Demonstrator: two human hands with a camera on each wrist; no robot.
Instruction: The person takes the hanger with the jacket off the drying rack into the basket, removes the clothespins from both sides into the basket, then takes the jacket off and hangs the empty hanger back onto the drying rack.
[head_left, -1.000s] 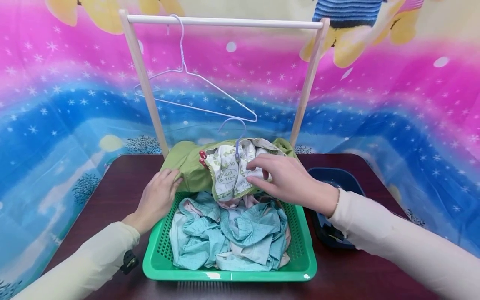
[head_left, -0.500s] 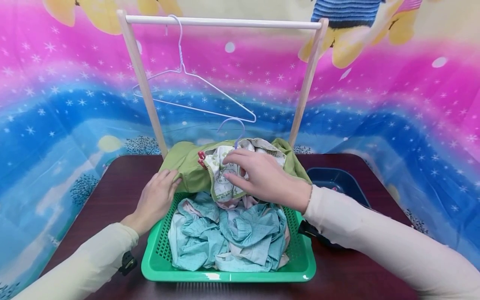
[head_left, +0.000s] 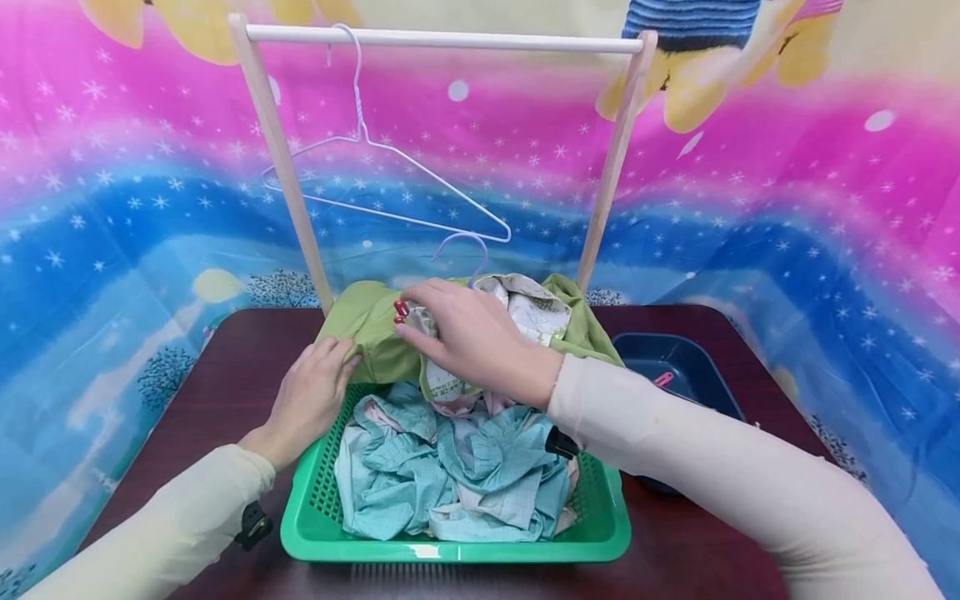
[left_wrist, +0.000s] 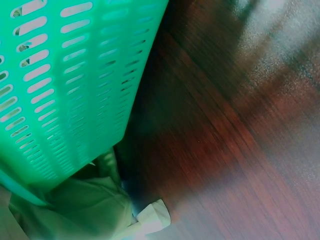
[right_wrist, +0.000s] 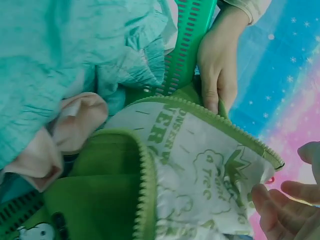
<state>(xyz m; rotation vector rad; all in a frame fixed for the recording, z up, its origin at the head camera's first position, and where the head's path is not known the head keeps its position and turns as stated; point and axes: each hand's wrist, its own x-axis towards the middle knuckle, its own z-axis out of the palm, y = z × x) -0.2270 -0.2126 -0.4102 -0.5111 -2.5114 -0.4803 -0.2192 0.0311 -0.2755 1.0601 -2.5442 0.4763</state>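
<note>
A green zip jacket [head_left: 375,329] with a white printed lining lies over the far end of a green basket [head_left: 457,552]. Out of its neck rises the hook of a lilac hanger [head_left: 480,248]. My left hand [head_left: 311,396] pinches the jacket's left edge. Over the lining my right hand [head_left: 480,337] reaches left, thumb and fingers apart around a red clip [head_left: 401,312] at the collar. In the right wrist view its fingertips [right_wrist: 261,195] are right at the lining's edge. The jacket's green cloth [left_wrist: 85,210] also hangs by the basket in the left wrist view.
Teal and pale clothes [head_left: 450,475] fill the basket. Behind it stands a wooden rack [head_left: 450,37] with another lilac wire hanger [head_left: 397,150] on its bar. A dark blue tray [head_left: 697,362] with a pink clip [head_left: 663,379] is at right on the dark table [head_left: 217,375].
My right hand has moved left across the lining to the red clip at the collar. My left hand keeps its hold on the jacket.
</note>
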